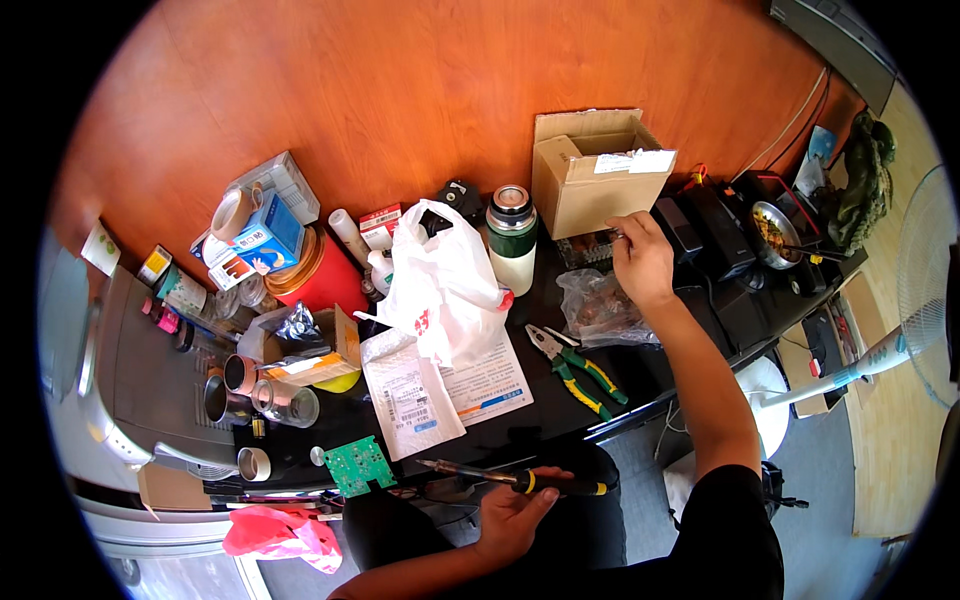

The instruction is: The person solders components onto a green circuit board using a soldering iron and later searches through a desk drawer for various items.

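Observation:
My left hand (512, 520) is closed around the handle of a soldering iron (480, 472), its metal tip aimed left, low in front of the table edge. Left of the tip a green circuit board (360, 466) lies at the table's front edge. My right hand (643, 255) reaches far forward, fingers bent together just in front of an open cardboard box (600, 185). What those fingers hold, if anything, is too small to make out. Beneath that hand lie a dark flat item (585, 252) and a crumpled clear plastic bag (603, 308).
Green-and-yellow pliers (578, 375) lie jaws apart mid-table. A white plastic bag (440, 280) stands behind printed papers (410, 405), beside a thermos (512, 240). Jars and boxes crowd the left. A metal bowl (772, 235) stands at the right, near a fan (900, 340).

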### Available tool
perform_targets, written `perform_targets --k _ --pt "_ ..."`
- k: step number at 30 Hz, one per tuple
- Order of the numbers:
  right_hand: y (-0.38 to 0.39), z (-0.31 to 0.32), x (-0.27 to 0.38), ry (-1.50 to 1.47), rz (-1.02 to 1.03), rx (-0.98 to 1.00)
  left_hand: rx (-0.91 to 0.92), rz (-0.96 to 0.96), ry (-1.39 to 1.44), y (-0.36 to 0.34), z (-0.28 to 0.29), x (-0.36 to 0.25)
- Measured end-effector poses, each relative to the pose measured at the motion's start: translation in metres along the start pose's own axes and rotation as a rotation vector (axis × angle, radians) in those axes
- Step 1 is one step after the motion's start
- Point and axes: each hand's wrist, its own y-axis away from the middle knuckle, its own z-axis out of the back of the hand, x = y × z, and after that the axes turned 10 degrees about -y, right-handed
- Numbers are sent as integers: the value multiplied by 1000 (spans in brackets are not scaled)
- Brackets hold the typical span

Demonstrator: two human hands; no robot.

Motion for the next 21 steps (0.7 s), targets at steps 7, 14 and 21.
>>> perform_targets --k 7,14,21 --pt "61 34 73 -429 -58 60 -116 -39 3 -6 -2 2" --pt "143 69 160 -710 -262 383 -182 -52 56 -7 1 -3" --pt "169 70 231 -416 -310 689 -181 -139 -50 0 -3 -5"
